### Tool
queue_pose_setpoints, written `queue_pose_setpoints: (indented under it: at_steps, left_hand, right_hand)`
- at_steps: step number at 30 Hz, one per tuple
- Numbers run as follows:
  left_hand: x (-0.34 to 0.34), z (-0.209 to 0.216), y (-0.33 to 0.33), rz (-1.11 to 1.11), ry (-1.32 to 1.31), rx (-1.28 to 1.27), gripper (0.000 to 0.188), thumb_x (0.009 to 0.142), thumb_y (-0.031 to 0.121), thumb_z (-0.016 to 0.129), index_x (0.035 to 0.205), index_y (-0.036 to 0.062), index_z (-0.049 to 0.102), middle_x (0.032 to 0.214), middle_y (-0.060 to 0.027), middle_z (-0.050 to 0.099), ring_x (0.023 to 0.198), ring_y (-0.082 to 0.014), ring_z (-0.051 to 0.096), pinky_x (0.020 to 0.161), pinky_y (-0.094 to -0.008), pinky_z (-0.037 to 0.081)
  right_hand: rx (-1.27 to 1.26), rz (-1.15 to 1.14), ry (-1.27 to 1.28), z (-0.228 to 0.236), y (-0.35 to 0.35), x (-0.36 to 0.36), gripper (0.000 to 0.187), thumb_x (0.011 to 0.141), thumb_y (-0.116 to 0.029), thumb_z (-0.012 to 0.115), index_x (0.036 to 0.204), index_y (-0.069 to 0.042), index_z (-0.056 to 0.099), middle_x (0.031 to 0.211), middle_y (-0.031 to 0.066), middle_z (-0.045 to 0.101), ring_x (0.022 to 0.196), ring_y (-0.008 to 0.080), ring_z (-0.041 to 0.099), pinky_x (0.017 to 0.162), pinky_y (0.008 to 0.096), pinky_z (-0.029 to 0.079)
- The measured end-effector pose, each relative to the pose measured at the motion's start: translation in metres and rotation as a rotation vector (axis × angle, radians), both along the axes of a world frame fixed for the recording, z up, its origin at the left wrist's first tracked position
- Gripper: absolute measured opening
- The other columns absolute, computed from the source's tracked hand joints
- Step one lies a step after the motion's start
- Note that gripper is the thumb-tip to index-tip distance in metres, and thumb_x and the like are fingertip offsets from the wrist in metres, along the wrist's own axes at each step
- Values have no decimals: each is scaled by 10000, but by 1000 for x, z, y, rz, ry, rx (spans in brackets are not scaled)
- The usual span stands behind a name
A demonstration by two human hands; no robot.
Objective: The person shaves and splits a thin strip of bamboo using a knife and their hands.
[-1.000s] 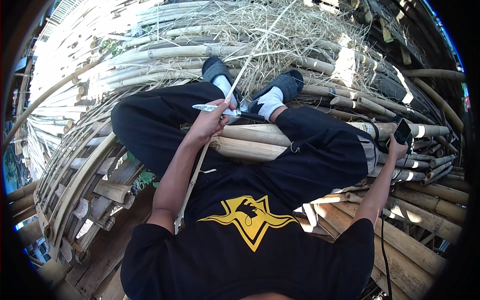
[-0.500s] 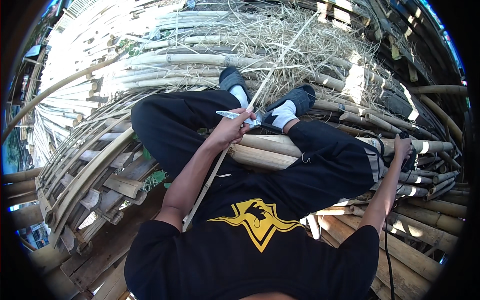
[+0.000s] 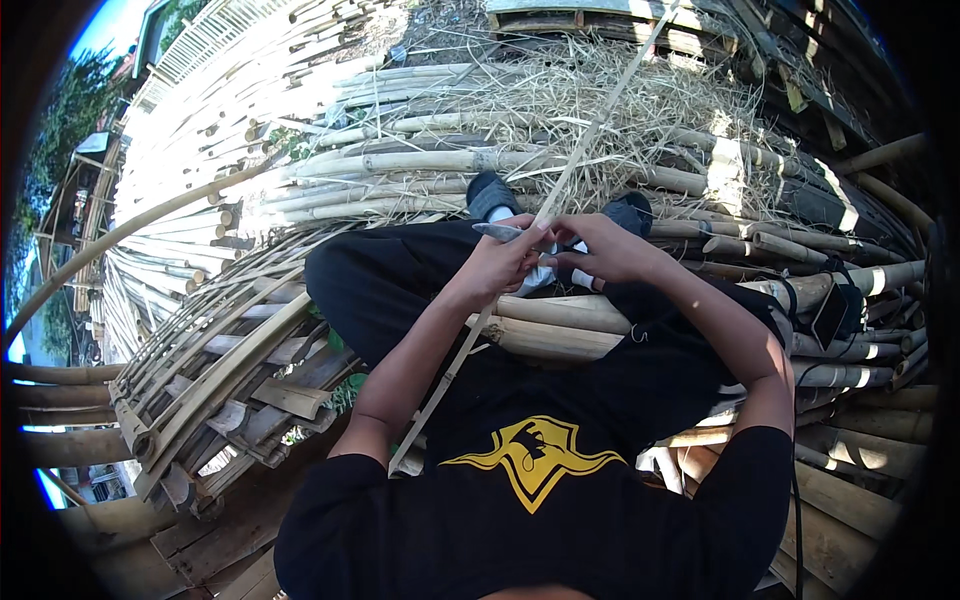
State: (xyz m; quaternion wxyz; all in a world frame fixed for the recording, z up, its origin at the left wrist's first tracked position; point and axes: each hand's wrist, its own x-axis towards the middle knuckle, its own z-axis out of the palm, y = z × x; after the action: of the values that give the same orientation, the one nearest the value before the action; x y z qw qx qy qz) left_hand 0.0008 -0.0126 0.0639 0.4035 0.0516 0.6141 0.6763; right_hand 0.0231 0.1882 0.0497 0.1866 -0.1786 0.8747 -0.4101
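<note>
My left hand (image 3: 500, 266) is closed around a long, narrow bamboo strip (image 3: 603, 118) and a knife. The knife's pointed grey blade (image 3: 494, 231) sticks out to the left of the fingers; its handle is mostly hidden. From the far straw the strip slants down through my hands, and its near end (image 3: 436, 395) passes inside my left forearm. My right hand (image 3: 603, 246) meets the left one from the right, with bent fingers closed at the strip; their tips are partly hidden.
Split bamboo lies between my legs (image 3: 560, 325). Straw (image 3: 640, 110) and bamboo poles (image 3: 420, 160) spread ahead. A stack of bamboo slats (image 3: 240, 370) stands at left. On the right, a dark phone-like device (image 3: 832, 316) and black cord rest on poles.
My right hand has left the dark object on the right-hand poles and come to the strip beside my left hand. The left hand still holds strip and knife. The view has shifted slightly.
</note>
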Motion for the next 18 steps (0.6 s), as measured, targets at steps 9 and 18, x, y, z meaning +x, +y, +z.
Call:
queue_pose_setpoints:
  at_steps: [9, 18]
  left_hand:
    - [-30, 26, -6, 4, -2, 222, 363, 984, 239, 467, 1261, 6, 444, 628, 80, 332, 442, 18, 260, 379, -148, 185]
    - [-31, 8, 18, -42, 445, -115, 295, 990, 214, 446, 1169, 6, 553, 531, 50, 383, 403, -7, 343, 364, -181, 302]
  right_hand:
    - [-221, -380, 211, -1, 18, 1, 343, 953, -282, 509, 854, 39, 575, 602, 130, 493, 556, 158, 435, 549, 324, 373]
    - [-146, -624, 299, -3, 39, -2, 348, 942, -306, 508, 865, 24, 587, 629, 165, 535, 556, 253, 501, 558, 368, 384]
